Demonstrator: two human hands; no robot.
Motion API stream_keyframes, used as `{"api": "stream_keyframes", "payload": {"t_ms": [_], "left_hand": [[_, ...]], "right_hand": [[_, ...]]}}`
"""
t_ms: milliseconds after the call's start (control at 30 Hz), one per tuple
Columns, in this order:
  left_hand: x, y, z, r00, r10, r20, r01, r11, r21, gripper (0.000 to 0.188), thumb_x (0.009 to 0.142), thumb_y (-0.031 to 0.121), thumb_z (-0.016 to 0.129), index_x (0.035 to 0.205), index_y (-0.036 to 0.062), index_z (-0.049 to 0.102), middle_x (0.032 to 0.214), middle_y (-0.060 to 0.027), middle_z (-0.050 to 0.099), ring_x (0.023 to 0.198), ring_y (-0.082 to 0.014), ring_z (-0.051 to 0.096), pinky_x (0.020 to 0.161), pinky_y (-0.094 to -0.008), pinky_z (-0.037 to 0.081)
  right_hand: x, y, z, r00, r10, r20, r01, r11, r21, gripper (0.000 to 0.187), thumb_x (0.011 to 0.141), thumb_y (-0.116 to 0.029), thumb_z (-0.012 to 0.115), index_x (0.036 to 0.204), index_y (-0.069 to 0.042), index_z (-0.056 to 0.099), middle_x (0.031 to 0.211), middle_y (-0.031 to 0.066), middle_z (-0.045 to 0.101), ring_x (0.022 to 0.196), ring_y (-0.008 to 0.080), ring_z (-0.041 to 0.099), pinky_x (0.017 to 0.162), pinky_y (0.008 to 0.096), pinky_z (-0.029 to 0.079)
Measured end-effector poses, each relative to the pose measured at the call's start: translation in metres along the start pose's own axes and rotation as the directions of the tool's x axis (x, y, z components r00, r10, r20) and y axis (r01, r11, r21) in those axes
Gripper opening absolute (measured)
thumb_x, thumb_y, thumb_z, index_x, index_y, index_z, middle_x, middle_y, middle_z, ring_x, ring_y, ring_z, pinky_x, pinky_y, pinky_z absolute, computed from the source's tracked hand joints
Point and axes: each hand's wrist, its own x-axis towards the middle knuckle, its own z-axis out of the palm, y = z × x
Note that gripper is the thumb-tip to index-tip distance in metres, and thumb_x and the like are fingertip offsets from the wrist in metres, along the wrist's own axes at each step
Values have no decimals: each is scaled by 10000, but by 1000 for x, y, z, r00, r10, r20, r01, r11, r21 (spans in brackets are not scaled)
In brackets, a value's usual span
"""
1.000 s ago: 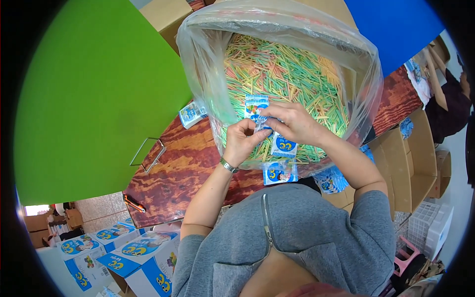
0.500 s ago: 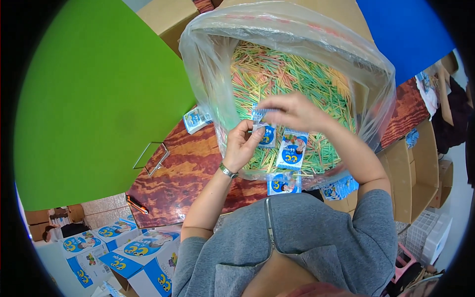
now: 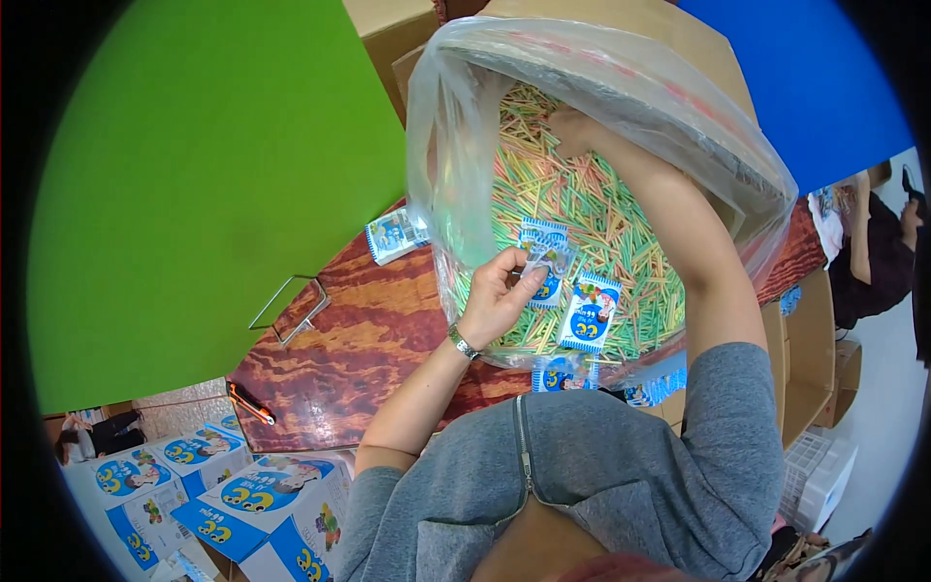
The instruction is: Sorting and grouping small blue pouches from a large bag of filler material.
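Note:
A large carton lined with a clear plastic bag (image 3: 434, 155) holds a heap of thin green, yellow and pink sticks (image 3: 630, 242). Over the heap's near left part, my left hand (image 3: 499, 299) pinches a small blue-and-white packet (image 3: 551, 262) between thumb and fingers. My right hand (image 3: 574, 133) reaches to the far side of the heap and touches the sticks; its fingertips are hard to make out. Another blue-and-white packet (image 3: 590, 312) lies on the sticks to the right of my left hand. A further packet (image 3: 564, 375) shows at the carton's near edge.
A packet (image 3: 393, 235), a bent wire stand (image 3: 296, 308) and an orange-black cutter knife (image 3: 252, 404) are on the reddish table (image 3: 339, 388). A green panel (image 3: 213, 194) rises at left, a blue one (image 3: 805, 87) at right. Printed boxes (image 3: 272, 485) stand lower left.
My right hand has left the packet at my left hand and moved to the far side of the stick heap. My left hand keeps its packet. The view has shifted slightly.

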Motion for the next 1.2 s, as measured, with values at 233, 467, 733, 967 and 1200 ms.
{"api": "stream_keyframes", "payload": {"t_ms": [233, 467, 733, 967, 1200], "left_hand": [[4, -5, -13, 999, 20, 45, -20, 1000, 1, 113, 949, 109, 640, 982, 21, 577, 918, 15, 633, 808, -28, 554, 700, -207, 473], [14, -4, -9, 994, 31, 108, -28, 999, -23, 95, 953, 94, 624, 998, 18, 586, 929, 22, 628, 829, -30, 557, 727, -208, 483], [32, 17, -6, 996, 83, -25, -86, 987, -136, 117, 943, 127, 633, 997, 26, 608, 892, 13, 630, 772, -31, 550, 681, -204, 467], [94, 40, 1, 994, 99, -46, -108, 843, -527, 146, 965, 135, 586, 1049, 18, 611, 963, -38, 685, 851, -106, 633, 800, -274, 503], [88, 28, 11, 991, 5, 133, 70, 831, -551, 194, 982, 171, 563, 1093, 17, 605, 985, -70, 690, 899, -136, 663, 852, -311, 524]], "right_hand": [[-18, -10, -7, 992, 106, -70, -98, 989, 109, 325, 829, -181, 603, 1016, 80, 651, 1010, 299, 649, 999, 423, 633, 913, 495, 477], [-14, 7, 18, 984, 178, -9, -176, 981, 80, 427, 908, -269, 562, 1228, 14, 546, 1240, 329, 542, 1189, 439, 521, 1017, 521, 389], [-76, 2, -24, 910, 35, -414, 124, 929, 350, 310, 958, -318, 558, 1131, -62, 554, 894, 99, 629, 835, 223, 643, 765, 362, 518], [-117, -19, 18, 981, -184, 57, -119, -343, 932, 211, 996, -266, 530, 1062, -66, 549, 796, 21, 600, 649, 116, 616, 448, 213, 448], [-126, -38, 41, 964, -255, 81, -215, -560, 800, 192, 1001, -232, 523, 1078, -58, 549, 722, 12, 543, 591, 90, 534, 414, 185, 400]]}}
